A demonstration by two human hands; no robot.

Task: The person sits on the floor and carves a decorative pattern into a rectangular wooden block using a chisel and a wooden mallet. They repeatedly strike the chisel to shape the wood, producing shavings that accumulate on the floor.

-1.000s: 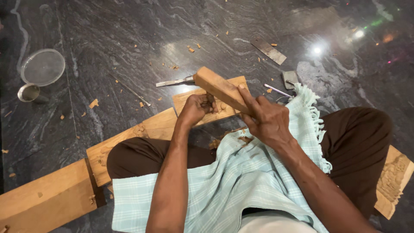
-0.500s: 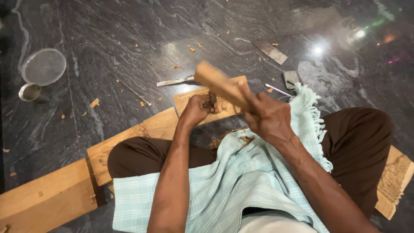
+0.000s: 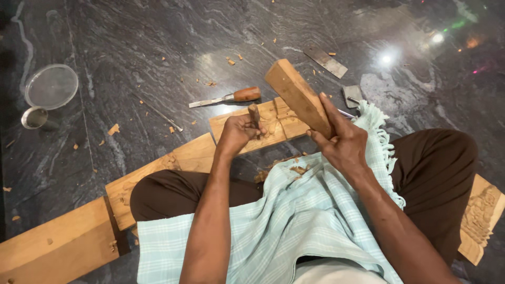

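My left hand (image 3: 238, 132) is closed around a wooden-handled chisel (image 3: 254, 112), held upright on a small carved wood panel (image 3: 273, 122). My right hand (image 3: 343, 142) grips a rectangular wooden mallet block (image 3: 297, 95), raised and tilted above and to the right of the chisel's top. The panel rests on a long wooden plank (image 3: 158, 171) that runs under my crossed legs. A pale checked cloth (image 3: 294, 221) covers my lap, with wood chips (image 3: 294, 169) on it.
On the dark stone floor lie another chisel with a wooden handle (image 3: 226, 98), a thin metal rod (image 3: 160, 114), flat metal pieces (image 3: 327, 61), a round sieve (image 3: 51, 86), a small metal cup (image 3: 34, 118) and scattered chips. A carved wooden board (image 3: 481, 215) sits by my right knee.
The mallet block has lifted up and away from the chisel's top. My left hand has stayed on the chisel at the panel.
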